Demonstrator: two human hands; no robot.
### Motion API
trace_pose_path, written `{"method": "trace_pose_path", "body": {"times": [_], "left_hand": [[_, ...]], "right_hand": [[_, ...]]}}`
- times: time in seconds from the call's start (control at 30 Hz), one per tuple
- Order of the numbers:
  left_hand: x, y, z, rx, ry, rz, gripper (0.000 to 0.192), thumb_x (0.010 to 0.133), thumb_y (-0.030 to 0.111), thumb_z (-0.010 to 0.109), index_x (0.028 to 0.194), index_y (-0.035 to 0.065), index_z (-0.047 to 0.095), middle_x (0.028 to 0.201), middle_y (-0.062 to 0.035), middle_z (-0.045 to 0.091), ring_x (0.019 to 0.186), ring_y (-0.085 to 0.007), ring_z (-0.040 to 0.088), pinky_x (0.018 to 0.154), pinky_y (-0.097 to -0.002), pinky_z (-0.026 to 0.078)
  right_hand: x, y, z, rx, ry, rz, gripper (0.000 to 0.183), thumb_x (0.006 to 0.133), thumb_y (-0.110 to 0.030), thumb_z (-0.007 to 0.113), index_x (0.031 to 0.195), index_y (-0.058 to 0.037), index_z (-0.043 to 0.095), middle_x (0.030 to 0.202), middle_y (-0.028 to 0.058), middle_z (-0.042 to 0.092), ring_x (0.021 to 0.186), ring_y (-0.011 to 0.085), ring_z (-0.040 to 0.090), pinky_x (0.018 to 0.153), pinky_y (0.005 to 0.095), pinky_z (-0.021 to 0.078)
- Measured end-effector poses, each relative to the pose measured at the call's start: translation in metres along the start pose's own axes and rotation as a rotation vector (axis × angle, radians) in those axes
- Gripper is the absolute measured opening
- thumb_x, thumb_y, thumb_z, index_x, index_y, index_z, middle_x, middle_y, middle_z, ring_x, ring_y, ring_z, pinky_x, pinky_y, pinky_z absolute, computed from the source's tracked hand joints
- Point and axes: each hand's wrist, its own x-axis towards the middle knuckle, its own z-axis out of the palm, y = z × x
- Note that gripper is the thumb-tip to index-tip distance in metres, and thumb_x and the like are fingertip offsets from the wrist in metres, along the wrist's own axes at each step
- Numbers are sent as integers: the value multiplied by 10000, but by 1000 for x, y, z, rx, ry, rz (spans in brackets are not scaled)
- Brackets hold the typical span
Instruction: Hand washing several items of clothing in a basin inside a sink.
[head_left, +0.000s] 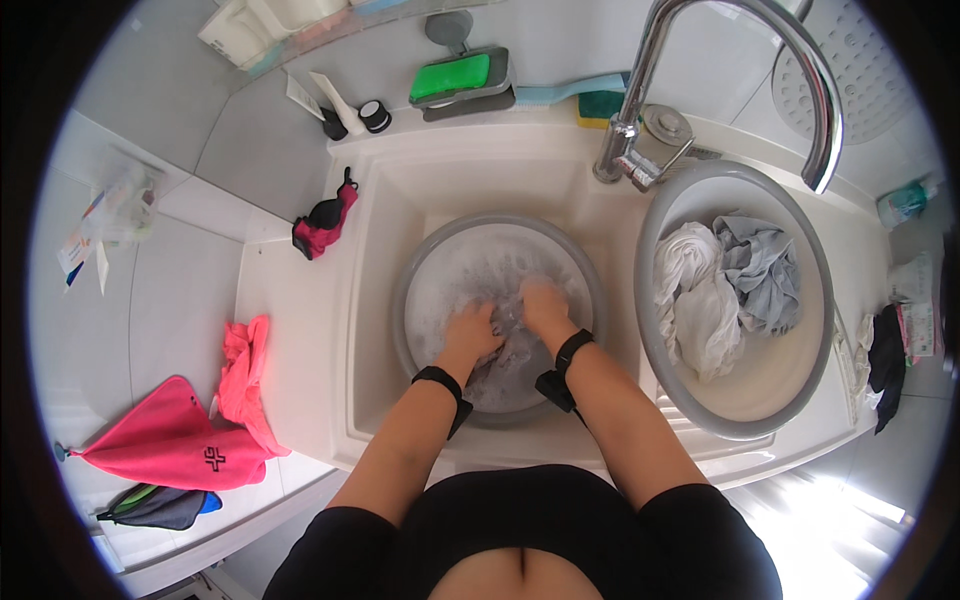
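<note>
A round grey-rimmed basin (401, 315) of foamy water (442, 281) stands inside the pale sink (375, 300). Both my hands are low in it, close together. My left hand (472, 330) is closed around a dark wet cloth (491, 364), part of which shows below the fingers. At its right, my right hand (545, 304) is curled like a fist on wet fabric at the water's surface. Suds hide its fingertips and most of the cloth. Each wrist wears a black strap.
A second basin (780, 390) at the right holds white cloth (705, 322) and grey cloth (757, 262). The chrome faucet (622, 135) arches above it. Green soap (450, 77) sits in a wall holder. A pink-and-black garment (328, 217) and pink towel (172, 446) are at the left.
</note>
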Motion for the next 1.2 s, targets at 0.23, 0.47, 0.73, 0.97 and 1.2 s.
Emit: {"method": "trace_pose_path", "body": {"times": [0.23, 0.47, 0.73, 0.97, 1.2], "left_hand": [[24, -65, 36, -765, 173, 283, 922, 738, 274, 716, 1387, 60, 96, 1325, -148, 426, 1190, -257, 457, 974, -396, 393], [-5, -28, -24, -1733, -319, 6, 444, 801, 110, 610, 1210, 1, 475, 1195, -111, 538, 1064, -222, 557, 901, -370, 465], [-26, -37, -28, -2207, 27, -249, 374, 756, 122, 517, 1108, -3, 534, 1105, -127, 586, 1017, -288, 555, 940, -414, 440], [-2, -23, -11, -2056, 54, -339, 434, 853, 294, 546, 1185, 19, 491, 1186, -136, 547, 1083, -300, 522, 955, -434, 412], [16, -9, 12, -1346, 26, -264, 553, 867, 302, 601, 1288, 14, 388, 1206, -159, 520, 1061, -272, 530, 861, -378, 453]], "right_hand": [[-71, -48, -64, 819, 270, -229, 358, 627, -77, 631, 982, -29, 621, 949, 165, 635, 873, 289, 626, 735, 353, 499], [-96, -47, -93, 1858, -39, -294, 352, 605, 61, 543, 950, 19, 599, 906, 88, 623, 806, 250, 614, 716, 324, 503], [-39, -6, -45, 2252, -210, 319, 330, 751, -39, 516, 1074, 31, 523, 1021, 139, 588, 907, 297, 594, 810, 395, 497], [-28, -25, -10, 883, 461, -239, 712, 763, -344, 683, 1387, -196, 374, 1397, 234, 308, 1202, 391, 439, 960, 424, 409], [-6, -17, 8, 418, -24, 5, 649, 760, -407, 662, 1326, -164, 456, 1375, 242, 359, 1150, 418, 482, 928, 449, 435]]}}
